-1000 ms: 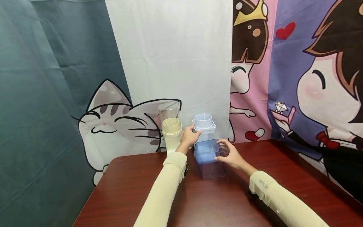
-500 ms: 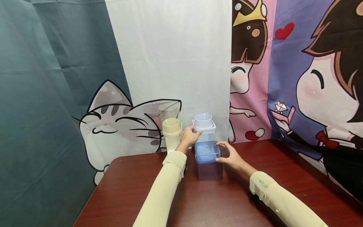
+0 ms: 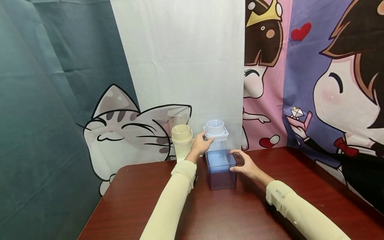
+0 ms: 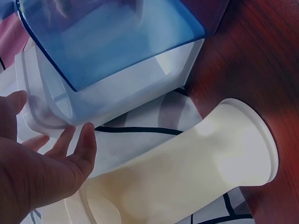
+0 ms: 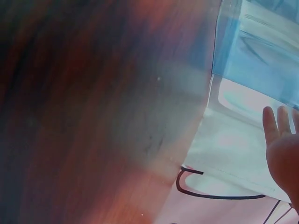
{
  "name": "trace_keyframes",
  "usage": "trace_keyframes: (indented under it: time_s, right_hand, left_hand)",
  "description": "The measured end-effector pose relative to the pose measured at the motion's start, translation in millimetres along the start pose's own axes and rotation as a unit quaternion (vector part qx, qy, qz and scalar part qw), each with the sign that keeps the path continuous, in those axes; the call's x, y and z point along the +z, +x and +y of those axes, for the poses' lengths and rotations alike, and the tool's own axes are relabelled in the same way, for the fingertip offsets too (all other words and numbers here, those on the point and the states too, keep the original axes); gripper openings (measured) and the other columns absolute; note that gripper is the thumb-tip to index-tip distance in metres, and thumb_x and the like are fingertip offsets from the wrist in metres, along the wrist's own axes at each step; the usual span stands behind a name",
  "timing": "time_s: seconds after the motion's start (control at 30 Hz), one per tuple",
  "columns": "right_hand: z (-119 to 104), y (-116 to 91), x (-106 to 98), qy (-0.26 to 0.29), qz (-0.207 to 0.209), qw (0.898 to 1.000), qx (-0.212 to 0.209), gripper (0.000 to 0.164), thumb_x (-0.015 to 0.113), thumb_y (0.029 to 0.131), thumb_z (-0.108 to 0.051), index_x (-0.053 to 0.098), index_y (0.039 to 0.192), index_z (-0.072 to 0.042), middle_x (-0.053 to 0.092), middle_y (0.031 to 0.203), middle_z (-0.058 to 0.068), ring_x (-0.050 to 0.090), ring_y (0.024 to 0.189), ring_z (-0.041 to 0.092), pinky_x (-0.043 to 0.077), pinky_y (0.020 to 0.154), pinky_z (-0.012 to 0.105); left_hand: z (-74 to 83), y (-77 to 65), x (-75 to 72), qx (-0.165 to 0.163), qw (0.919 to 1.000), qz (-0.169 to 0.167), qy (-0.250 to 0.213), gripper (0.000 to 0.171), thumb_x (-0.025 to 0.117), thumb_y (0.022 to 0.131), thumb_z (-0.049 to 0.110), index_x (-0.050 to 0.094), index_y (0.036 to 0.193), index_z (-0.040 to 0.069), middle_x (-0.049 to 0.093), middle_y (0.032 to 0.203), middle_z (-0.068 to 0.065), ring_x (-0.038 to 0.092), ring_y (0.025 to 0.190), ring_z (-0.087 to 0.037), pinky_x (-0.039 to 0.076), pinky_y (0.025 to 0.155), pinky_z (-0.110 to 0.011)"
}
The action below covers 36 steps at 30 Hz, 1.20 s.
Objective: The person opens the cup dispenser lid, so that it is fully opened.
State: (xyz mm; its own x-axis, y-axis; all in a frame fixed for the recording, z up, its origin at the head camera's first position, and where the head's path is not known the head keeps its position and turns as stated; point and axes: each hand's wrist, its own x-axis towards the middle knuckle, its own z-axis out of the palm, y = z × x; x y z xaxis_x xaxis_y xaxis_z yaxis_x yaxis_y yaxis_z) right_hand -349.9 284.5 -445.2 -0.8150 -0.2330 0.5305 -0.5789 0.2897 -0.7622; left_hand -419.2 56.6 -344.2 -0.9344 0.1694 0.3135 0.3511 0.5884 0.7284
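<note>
A see-through blue-purple box (image 3: 222, 170) stands upright on the table in front of a white container (image 3: 215, 135) with a square rim and a round collar. My left hand (image 3: 201, 145) holds the left corner of that white rim, thumb in front and fingers behind. In the left wrist view, the thumb and fingertips of the left hand (image 4: 51, 163) straddle the rim of the white container (image 4: 117, 95). My right hand (image 3: 245, 165) touches the right side of the blue box, thumb and fingers spread in a C. The right wrist view shows its fingers fairly straight beside the blue box (image 5: 261, 60).
A tall cream tube-shaped holder (image 3: 181, 141) with a flared base (image 4: 252, 144) stands left of the left hand. Behind it is a clear cup-like piece (image 3: 178, 116). The reddish-brown table (image 3: 144, 203) meets a cartoon-printed curtain (image 3: 186, 60) at the back.
The blue box has turned from a skewed position to nearly square with the white container. My right hand has shifted slightly right. The left hand stays at the white container.
</note>
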Motion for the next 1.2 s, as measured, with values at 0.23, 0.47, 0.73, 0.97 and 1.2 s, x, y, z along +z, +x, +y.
trace_keyframes:
  time_s: [0.23,0.47,0.73,0.97,1.2]
  right_hand:
    - [-5,2,-2,-0.011,-0.005,1.0,-0.006,0.066,0.079,0.079,-0.005,0.047,0.137,0.001,0.049,0.141,0.028,0.052,0.123,0.047,0.05,0.093,0.053]
    - [-14,7,-9,-0.028,0.023,0.999,-0.006,0.068,0.077,0.083,-0.006,0.045,0.143,-0.003,0.053,0.134,0.032,0.058,0.115,0.046,0.046,0.095,0.061]
    - [-49,13,-5,-0.025,0.036,0.999,0.014,0.066,0.074,0.086,-0.003,0.043,0.144,0.001,0.046,0.141,0.031,0.05,0.119,0.057,0.04,0.097,0.066]
    - [-79,16,0,-0.032,0.04,0.998,0.023,0.065,0.073,0.085,-0.003,0.043,0.142,0.005,0.046,0.139,0.036,0.052,0.116,0.058,0.045,0.093,0.065]
    - [-58,26,1,-0.053,0.086,0.994,0.032,0.067,0.078,0.086,-0.013,0.046,0.144,-0.005,0.048,0.144,0.023,0.054,0.123,0.043,0.05,0.091,0.054]
  left_hand:
    - [-1.7,-3.7,-1.6,0.021,0.9997,0.009,0.0,0.066,0.066,0.092,0.041,0.047,0.148,0.012,0.056,0.142,-0.011,0.05,0.131,-0.028,0.04,0.107,-0.039]
    - [-3.5,-14.5,0.8,0.049,0.9983,0.03,-0.012,0.068,0.07,0.088,0.038,0.049,0.146,0.009,0.059,0.137,-0.012,0.052,0.129,-0.027,0.041,0.106,-0.04]
    - [-3.6,-30.8,-2.0,0.045,0.9982,0.036,-0.014,0.066,0.071,0.088,0.041,0.051,0.144,0.013,0.057,0.135,-0.012,0.053,0.121,-0.027,0.044,0.099,-0.042]
    - [-7.8,-42.0,-10.4,0.055,0.9969,0.041,-0.039,0.063,0.071,0.088,0.039,0.052,0.142,0.013,0.057,0.134,-0.013,0.06,0.108,-0.03,0.049,0.087,-0.04]
    - [-14.7,-55.9,-23.0,0.06,0.9939,0.053,-0.075,0.062,0.074,0.086,0.041,0.054,0.14,0.015,0.059,0.133,-0.01,0.065,0.099,-0.026,0.052,0.082,-0.036]
